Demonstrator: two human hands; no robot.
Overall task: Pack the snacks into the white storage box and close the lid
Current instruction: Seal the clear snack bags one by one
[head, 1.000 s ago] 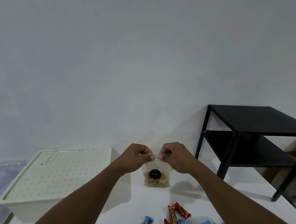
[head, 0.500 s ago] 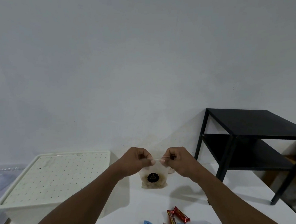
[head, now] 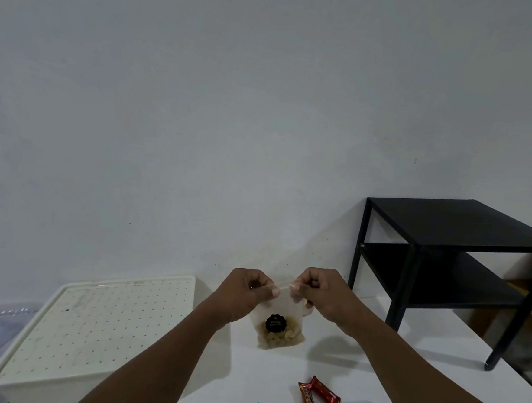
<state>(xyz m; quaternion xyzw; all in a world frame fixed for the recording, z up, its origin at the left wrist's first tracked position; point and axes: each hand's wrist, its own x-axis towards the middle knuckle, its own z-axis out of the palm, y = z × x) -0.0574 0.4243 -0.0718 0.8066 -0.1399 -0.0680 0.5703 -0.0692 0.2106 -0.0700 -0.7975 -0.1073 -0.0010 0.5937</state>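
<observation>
Grip: left hand and right hand pinch the top edge of the clear snack bag.
Bag: upright, just right of the white storage box.
Lid: on the box.
Wrapped snacks: right of the box, nearer the person.

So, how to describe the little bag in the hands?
Between the white storage box and the black side table, the left hand and right hand pinch a clear pouch by its top. Unlike the red and blue wrapped bars nearby, it holds pale snack pieces behind a round black label.

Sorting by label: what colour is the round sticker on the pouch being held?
Black sticker, head view.
</observation>
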